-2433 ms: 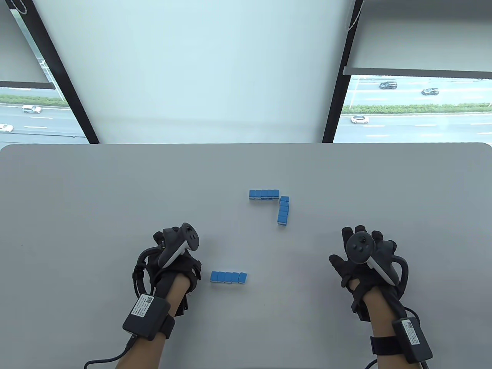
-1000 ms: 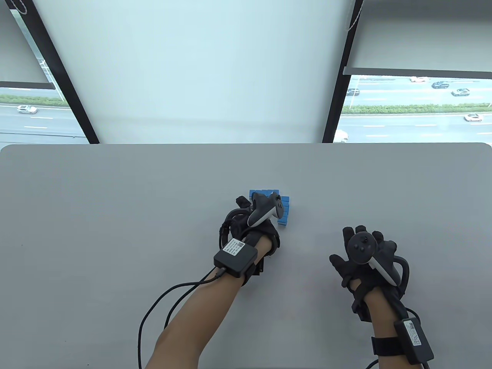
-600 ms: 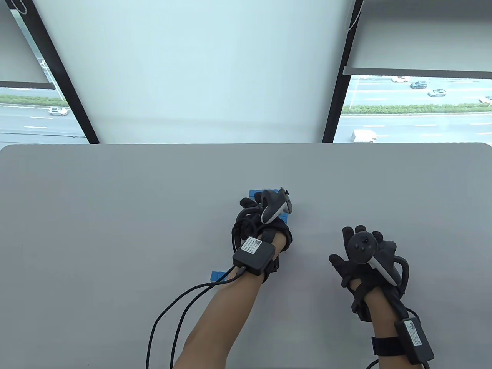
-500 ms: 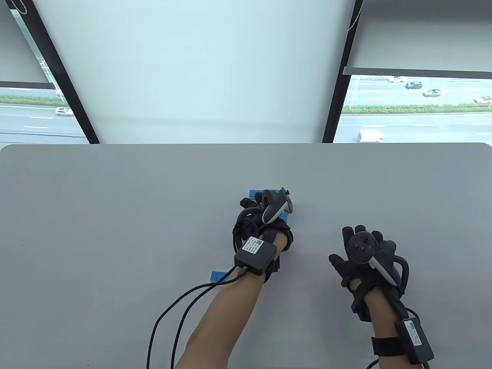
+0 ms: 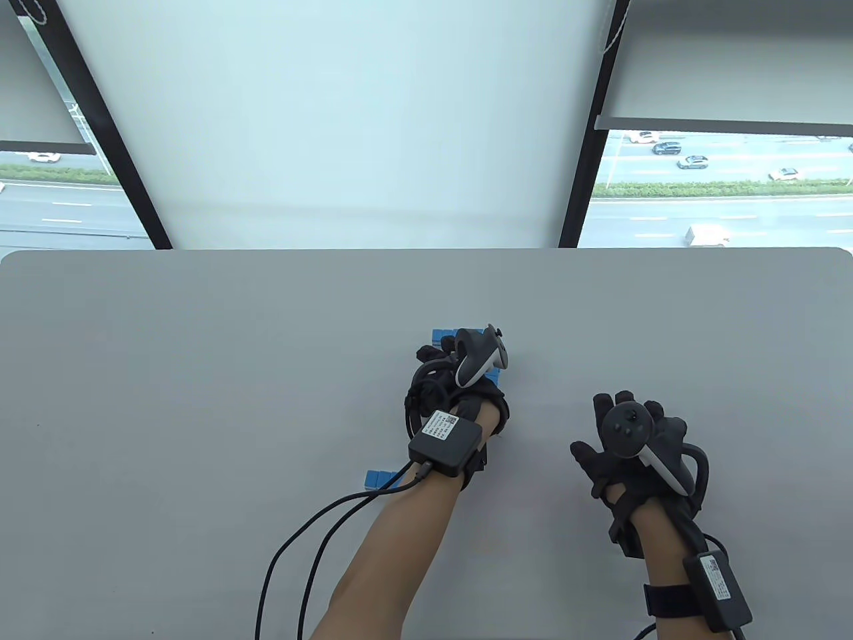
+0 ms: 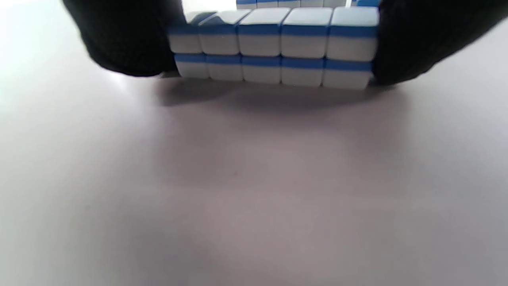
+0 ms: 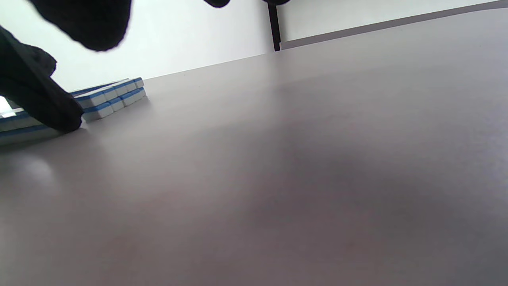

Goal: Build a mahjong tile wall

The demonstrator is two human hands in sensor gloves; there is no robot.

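**Two walls up, a third row waiting**

Two hands are in view. My left hand (image 5: 460,380) is reached out over the right-hand wall (image 6: 274,47). In the left wrist view, a gloved finger presses against each end of that wall, so the hand is clamping it lengthwise. The wall is a double layer, five tiles long, blue backs over white faces, with its lower layer resting on the bench (image 5: 200,373). The upper layer sits square on the lower one, except that the tile at the view's left end looks slightly tilted; blur prevents confirmation.

My right hand (image 5: 630,453) lies flat on the bench, well apart from the tiles, fingers spread and relaxed, holding nothing.

The far wall (image 5: 443,333) stands just beyond my left hand; only its left end shows past the tracker in the table view. The left wrist view shows it as a band of tiles behind the clamped wall.

A loose row (image 5: 378,477) of blue-backed tiles lies near the bench's front edge, mostly hidden under my left forearm and its cable.

Progress, as judged from these views:
1. Two sides stand at a right angle, meeting at a corner.
2. The right-hand side appears to be under final squaring.
3. The loose row is not yet placed, so at least one more side remains.
4. I see no tiles for a fourth side.
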